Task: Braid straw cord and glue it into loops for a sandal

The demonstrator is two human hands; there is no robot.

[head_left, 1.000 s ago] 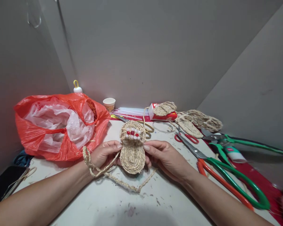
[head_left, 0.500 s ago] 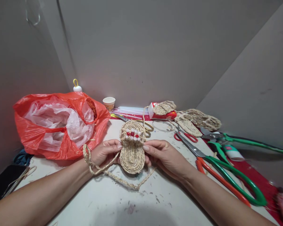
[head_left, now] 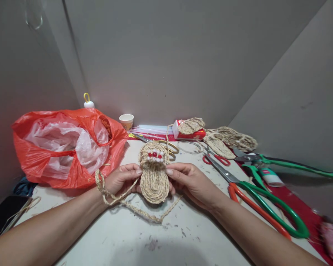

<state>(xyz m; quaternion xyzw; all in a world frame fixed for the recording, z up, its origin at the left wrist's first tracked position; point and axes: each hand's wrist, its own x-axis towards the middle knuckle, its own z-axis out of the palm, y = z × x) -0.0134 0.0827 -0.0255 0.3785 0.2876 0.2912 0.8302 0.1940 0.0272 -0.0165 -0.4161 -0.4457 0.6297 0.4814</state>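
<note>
A small slipper of coiled straw braid [head_left: 154, 183] is held upright above the table, its sole facing me. Red and white beads [head_left: 155, 155] sit in rows across its strap. My left hand [head_left: 124, 178] pinches its left edge near the narrow middle, thumb in front and fingers partly hidden behind. On the opposite edge, my right hand [head_left: 185, 180] grips it the same way. A loose straw braid [head_left: 144, 213] loops over my left wrist and hangs below the slipper. Another thin strand rises behind the slipper's top right.
A red plastic bag [head_left: 69, 147] stands left, a black phone [head_left: 5, 214] before it. Behind are a paper cup [head_left: 126, 122], straws and a red box [head_left: 188, 133] with straw soles. Right lie large scissors [head_left: 255, 195], green-handled pliers [head_left: 294, 165] and red-handled scissors [head_left: 224, 160].
The whole view has shifted slightly, so things appear a little further left. Both hands keep their hold on the slipper, which tilts very slightly.
</note>
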